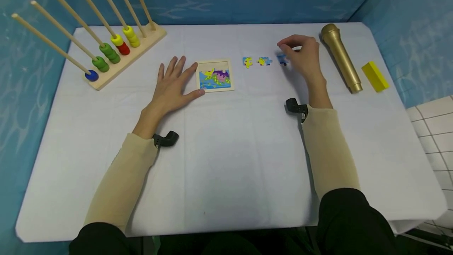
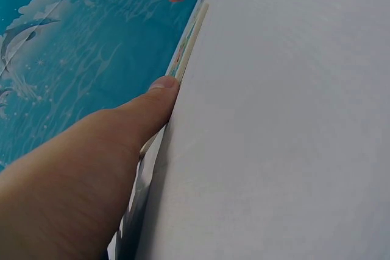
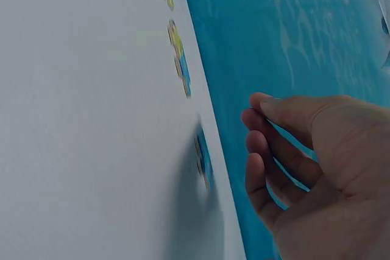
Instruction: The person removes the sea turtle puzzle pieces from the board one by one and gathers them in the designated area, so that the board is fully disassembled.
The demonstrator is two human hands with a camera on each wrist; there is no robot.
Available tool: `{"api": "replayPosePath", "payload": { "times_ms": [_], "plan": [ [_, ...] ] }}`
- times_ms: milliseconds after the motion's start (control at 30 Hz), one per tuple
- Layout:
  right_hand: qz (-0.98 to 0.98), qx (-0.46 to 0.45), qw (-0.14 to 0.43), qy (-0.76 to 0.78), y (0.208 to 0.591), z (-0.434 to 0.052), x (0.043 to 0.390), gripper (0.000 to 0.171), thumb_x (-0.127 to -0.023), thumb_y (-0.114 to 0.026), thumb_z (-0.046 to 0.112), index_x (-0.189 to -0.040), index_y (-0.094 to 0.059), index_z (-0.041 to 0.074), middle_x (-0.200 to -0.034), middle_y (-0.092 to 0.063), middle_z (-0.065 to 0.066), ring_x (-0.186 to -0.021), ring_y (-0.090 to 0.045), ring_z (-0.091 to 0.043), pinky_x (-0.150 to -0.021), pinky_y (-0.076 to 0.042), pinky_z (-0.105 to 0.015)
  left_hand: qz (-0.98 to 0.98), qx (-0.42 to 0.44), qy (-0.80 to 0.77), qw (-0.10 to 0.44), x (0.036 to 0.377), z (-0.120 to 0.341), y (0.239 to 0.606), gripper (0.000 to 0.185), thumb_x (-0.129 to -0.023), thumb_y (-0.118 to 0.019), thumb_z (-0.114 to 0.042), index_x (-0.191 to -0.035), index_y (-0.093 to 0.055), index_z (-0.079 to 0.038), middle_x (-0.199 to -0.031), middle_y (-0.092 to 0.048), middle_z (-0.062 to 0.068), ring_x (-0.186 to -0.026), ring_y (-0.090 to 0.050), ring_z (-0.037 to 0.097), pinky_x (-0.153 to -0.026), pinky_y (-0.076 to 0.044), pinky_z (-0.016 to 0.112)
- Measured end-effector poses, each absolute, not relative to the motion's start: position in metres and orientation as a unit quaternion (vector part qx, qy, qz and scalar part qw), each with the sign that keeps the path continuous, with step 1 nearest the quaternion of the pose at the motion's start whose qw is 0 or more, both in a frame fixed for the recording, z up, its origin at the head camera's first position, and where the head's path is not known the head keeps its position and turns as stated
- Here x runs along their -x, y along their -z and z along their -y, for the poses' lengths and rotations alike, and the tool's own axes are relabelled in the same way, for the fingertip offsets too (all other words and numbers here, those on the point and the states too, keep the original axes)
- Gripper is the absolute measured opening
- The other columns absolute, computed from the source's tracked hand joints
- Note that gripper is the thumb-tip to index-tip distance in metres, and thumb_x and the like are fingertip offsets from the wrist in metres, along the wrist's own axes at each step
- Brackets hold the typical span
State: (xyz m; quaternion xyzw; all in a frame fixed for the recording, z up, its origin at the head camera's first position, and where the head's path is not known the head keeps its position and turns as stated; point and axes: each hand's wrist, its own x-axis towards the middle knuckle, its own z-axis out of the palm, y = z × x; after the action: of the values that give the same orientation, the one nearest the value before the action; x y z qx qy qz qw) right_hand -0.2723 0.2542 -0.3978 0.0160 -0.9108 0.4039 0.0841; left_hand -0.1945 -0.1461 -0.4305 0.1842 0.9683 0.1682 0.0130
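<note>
- The wooden puzzle board (image 1: 231, 76) lay flat on the white tablecloth (image 1: 230, 160); the head view alone showed its picture, blue with purple and yellow-green shapes, and a bare wood strip along the far side of its recess.
- The left hand (image 1: 171, 84) lay just left of the board, fingers spread wide, index fingertip and thumb at its left edge.
- The left wrist view saw the board almost edge-on, but plainly gave the thumb (image 2: 149, 105) against its rim.
- Right of the board, a row ran outward: a yellow-and-blue jigsaw piece (image 1: 247, 62), a longer yellow-and-blue piece (image 1: 264, 61), then a dark-blue piece (image 1: 282, 59).
- The right hand (image 1: 303, 58) was beyond that row's outer end, loosely bent and narrow, thumb tip beside the index fingertip.
- From overhead it seemed almost at the dark-blue piece; the right wrist view showed the hand raised, empty as far as visible, with that piece on the cloth in shadow.
- Only the head view held the bead abacus (image 1: 143, 46), far left of the board, and the yellow block (image 1: 375, 76), far right, past the gold microphone (image 1: 341, 59).
</note>
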Motion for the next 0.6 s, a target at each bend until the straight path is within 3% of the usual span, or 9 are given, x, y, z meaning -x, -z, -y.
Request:
{"api": "replayPosePath", "payload": {
  "times_ms": [333,600],
  "plan": [
    [0.903,-0.153,0.043,-0.400,0.397,-0.178,0.265,0.019,-0.096,-0.066,0.028,-0.104,-0.077,0.014,-0.103,-0.074,0.000,-0.089,-0.061,-0.008,-0.079,-0.050,-0.023,-0.967,-0.186,-0.173,0.005,0.194,0.146,0.433,0.087,-0.087,-0.051,-0.074,-0.158,-0.020,-0.034,-0.167,-0.007,0.006,-0.154,0.006,0.027,-0.120,0.008,0.057],
    [0.894,-0.201,0.012,-0.401,0.402,-0.129,0.258,0.016,-0.096,-0.066,0.022,-0.106,-0.076,0.013,-0.103,-0.073,-0.001,-0.087,-0.061,-0.010,-0.081,-0.051,-0.024,-0.968,-0.184,-0.167,0.011,0.194,0.146,0.431,0.087,-0.087,-0.048,-0.076,-0.158,-0.019,-0.034,-0.167,-0.005,0.006,-0.154,0.007,0.027,-0.120,0.009,0.056]
  ]
}}
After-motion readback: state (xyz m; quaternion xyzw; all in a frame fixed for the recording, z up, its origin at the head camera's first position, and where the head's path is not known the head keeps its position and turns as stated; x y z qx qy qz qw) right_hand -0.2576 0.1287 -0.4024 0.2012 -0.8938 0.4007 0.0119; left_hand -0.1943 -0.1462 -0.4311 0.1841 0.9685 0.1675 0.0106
